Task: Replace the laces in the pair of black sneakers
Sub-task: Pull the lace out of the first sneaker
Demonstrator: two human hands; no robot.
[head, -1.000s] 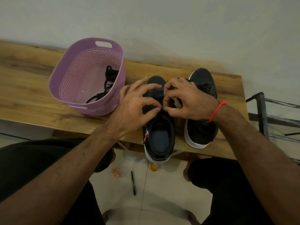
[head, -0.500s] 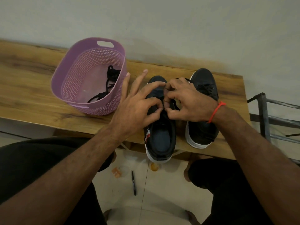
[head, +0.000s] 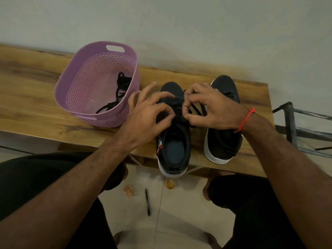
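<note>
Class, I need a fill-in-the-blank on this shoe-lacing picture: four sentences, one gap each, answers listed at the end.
1. Both hands, the left hand and the right hand, work the lace of the ____ sneaker.
2. The spare laces lie inside the ____ basket.
3. A red thread circles the ____ wrist.
4. A pen lies on the ____.

Answers: left; purple; right; floor

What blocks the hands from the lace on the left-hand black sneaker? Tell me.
Nothing visible. The left hand and right hand are already at the black lace over the left-hand black sneaker, fingertips pinching it.
</note>
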